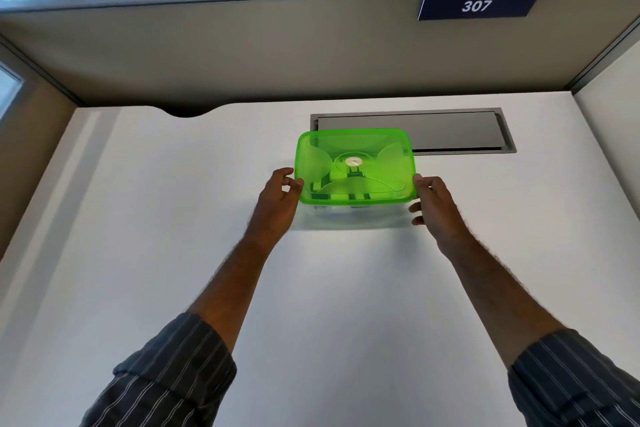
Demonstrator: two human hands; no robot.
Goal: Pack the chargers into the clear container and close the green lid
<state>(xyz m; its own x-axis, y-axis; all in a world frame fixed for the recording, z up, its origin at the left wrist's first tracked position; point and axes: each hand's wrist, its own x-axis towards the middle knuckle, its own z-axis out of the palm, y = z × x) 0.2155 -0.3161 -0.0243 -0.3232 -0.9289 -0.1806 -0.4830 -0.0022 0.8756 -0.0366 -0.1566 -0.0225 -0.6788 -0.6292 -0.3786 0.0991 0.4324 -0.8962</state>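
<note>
The green lid (355,165) lies flat on top of the clear container (353,217), which stands on the white desk. Dark and pale shapes of the chargers (353,172) show dimly through the lid. My left hand (278,199) is at the lid's left front corner, thumb and fingertips touching its rim. My right hand (434,204) is at the right front corner, thumb on the rim and fingers curled beside the container's wall. Whether either hand truly grips is hard to tell.
A grey cable hatch (450,130) is set into the white desk (173,218) just behind the container. Beige partition walls (242,52) enclose the desk at the back and both sides, with a blue "307" sign (476,5) at the upper right.
</note>
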